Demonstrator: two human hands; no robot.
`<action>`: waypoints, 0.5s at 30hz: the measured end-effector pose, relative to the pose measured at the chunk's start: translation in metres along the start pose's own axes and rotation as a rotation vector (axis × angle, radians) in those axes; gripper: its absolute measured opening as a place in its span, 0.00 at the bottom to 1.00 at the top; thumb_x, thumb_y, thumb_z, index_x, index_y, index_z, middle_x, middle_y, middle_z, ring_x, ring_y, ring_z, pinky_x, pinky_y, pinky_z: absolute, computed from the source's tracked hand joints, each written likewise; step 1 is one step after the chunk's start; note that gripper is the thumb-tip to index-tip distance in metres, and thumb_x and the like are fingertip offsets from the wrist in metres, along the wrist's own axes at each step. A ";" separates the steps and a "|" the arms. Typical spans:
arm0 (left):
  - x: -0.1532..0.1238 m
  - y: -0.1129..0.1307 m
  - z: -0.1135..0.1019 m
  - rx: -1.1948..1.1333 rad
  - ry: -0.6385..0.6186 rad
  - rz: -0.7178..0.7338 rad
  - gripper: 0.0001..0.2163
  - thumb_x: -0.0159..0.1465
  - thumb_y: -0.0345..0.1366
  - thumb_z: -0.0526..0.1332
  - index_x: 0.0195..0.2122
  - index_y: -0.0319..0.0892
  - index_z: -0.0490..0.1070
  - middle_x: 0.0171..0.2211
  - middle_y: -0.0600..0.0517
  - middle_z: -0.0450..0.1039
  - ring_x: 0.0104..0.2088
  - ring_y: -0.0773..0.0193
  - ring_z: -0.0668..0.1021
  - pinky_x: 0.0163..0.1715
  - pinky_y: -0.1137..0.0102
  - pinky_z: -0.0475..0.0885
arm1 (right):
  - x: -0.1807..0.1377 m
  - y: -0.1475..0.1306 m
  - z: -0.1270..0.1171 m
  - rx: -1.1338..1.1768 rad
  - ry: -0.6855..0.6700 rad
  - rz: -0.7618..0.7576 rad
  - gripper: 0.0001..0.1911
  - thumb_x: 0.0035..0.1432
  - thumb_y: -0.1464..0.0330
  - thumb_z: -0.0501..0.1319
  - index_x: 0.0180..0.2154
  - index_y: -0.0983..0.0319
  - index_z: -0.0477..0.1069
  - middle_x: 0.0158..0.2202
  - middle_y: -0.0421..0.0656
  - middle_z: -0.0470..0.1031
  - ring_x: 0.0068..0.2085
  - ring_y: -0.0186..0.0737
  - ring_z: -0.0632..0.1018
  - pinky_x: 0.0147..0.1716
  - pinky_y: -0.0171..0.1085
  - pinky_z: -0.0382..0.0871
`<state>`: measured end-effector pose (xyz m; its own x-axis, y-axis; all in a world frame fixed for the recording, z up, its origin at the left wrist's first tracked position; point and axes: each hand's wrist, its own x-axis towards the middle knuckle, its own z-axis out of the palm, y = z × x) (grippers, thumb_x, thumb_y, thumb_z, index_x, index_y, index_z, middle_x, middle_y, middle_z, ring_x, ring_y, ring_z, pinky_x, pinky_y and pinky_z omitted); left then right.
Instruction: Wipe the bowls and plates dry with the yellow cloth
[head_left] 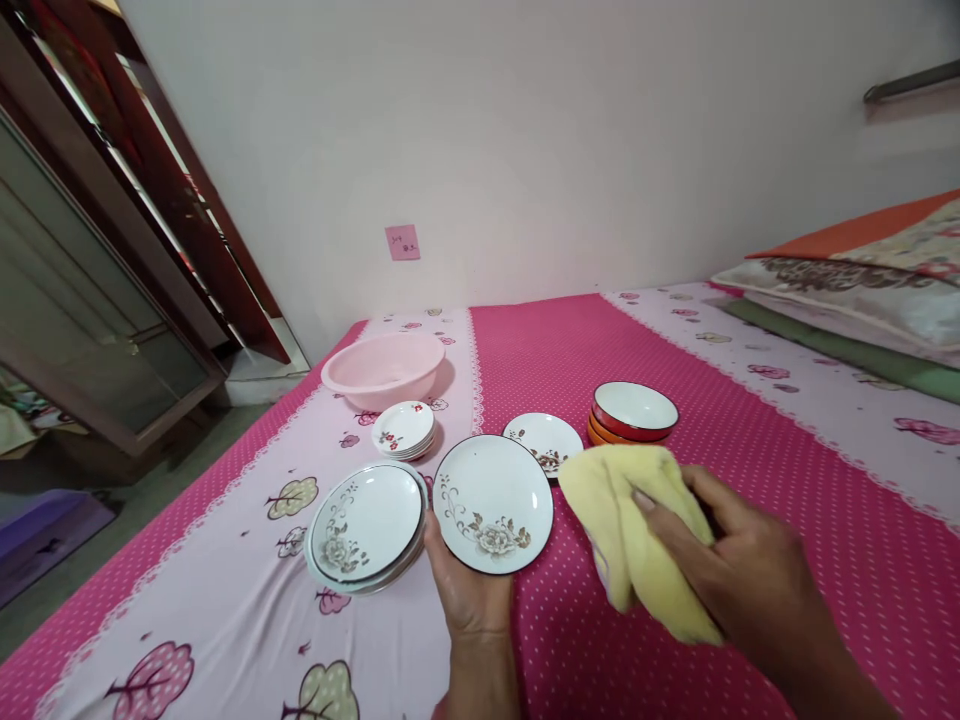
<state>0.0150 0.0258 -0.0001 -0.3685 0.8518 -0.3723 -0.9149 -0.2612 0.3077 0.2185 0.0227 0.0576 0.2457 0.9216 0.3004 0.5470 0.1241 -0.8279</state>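
A pink patterned sheet (675, 345) lay beneath, with a pale pink basin (382, 368) far left; near left stood a stack of larger plates (371, 520). Just right of it, the left hand (472, 598) gripped a flowered plate (493, 495), tilted. To that plate's right, just apart, the right hand (754, 570) clutched a yellow cloth (634, 525). Farther off stood stacked bowls (635, 412) and, left of them, small stacked plates (403, 428)

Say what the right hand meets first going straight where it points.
Leading with its yellow cloth, the right hand would probably meet the plate in the left hand; depth is unclear, so it might miss.
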 end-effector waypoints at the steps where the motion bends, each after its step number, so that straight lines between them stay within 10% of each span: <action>1: -0.001 -0.001 0.001 -0.006 -0.003 -0.003 0.22 0.71 0.53 0.58 0.61 0.51 0.76 0.61 0.45 0.77 0.63 0.45 0.75 0.63 0.48 0.70 | 0.005 -0.005 0.004 -0.022 0.037 -0.076 0.15 0.58 0.51 0.64 0.36 0.55 0.76 0.24 0.39 0.76 0.23 0.41 0.73 0.21 0.37 0.63; 7: -0.006 -0.008 0.005 -0.014 -0.017 -0.052 0.22 0.71 0.52 0.56 0.61 0.50 0.77 0.58 0.43 0.80 0.59 0.44 0.79 0.59 0.50 0.74 | 0.021 -0.004 0.037 -0.104 0.152 -0.424 0.08 0.60 0.62 0.61 0.31 0.57 0.66 0.25 0.36 0.67 0.26 0.37 0.70 0.27 0.36 0.63; 15: -0.010 -0.029 0.001 0.042 -0.046 -0.111 0.21 0.72 0.48 0.56 0.57 0.44 0.79 0.52 0.42 0.83 0.53 0.49 0.83 0.59 0.53 0.75 | 0.018 0.013 0.072 0.090 -0.112 -0.254 0.14 0.68 0.57 0.57 0.33 0.57 0.64 0.28 0.38 0.70 0.29 0.40 0.72 0.31 0.37 0.65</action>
<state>0.0451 0.0251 -0.0042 -0.2560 0.8948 -0.3657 -0.9417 -0.1454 0.3033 0.1724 0.0668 0.0183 0.0172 0.8910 0.4538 0.5054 0.3838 -0.7728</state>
